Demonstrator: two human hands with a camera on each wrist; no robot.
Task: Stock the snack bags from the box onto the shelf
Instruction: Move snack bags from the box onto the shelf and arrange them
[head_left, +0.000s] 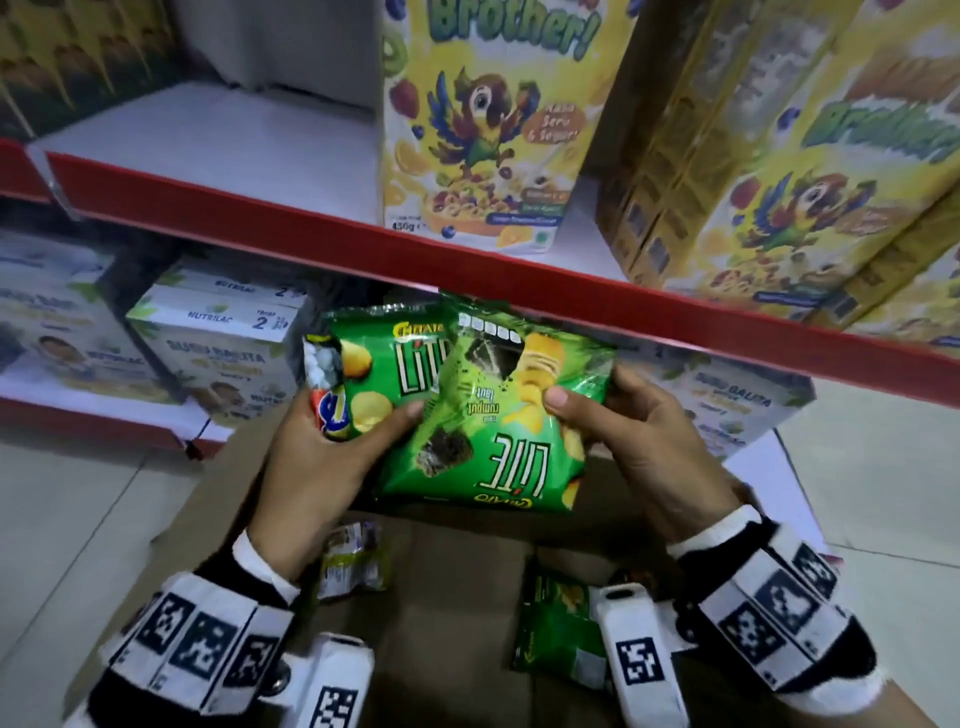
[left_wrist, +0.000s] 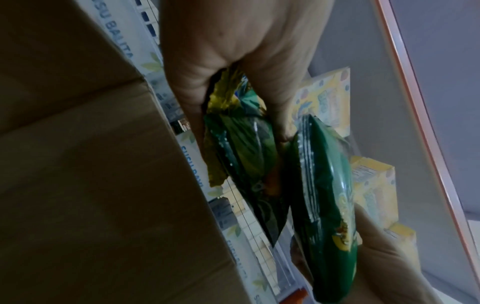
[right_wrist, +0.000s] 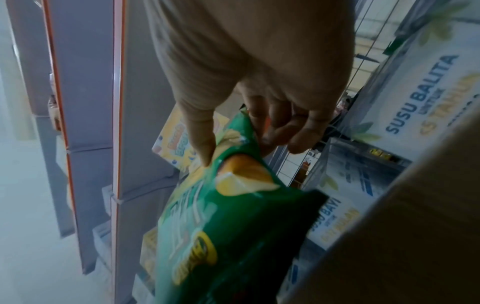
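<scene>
My left hand (head_left: 332, 441) grips a small stack of snack bags: a green Lite chip bag (head_left: 384, 369) in front and a red and blue bag (head_left: 327, 410) behind it. My right hand (head_left: 613, 421) pinches a second green Lite bag (head_left: 498, 415), held upside down and overlapping the first. In the left wrist view the two green bags (left_wrist: 249, 156) (left_wrist: 324, 205) hang side by side under my left hand (left_wrist: 233, 82). In the right wrist view the thumb and fingers of my right hand (right_wrist: 233, 144) pinch that bag's edge (right_wrist: 233, 216). Below lies the open cardboard box (head_left: 457, 597).
More snack bags (head_left: 353, 561) (head_left: 561, 629) lie in the box. The red-edged shelf (head_left: 311, 208) above has bare white room at left and yellow cereal boxes (head_left: 488, 119) at right. White milk-powder boxes (head_left: 223, 353) fill the lower shelf.
</scene>
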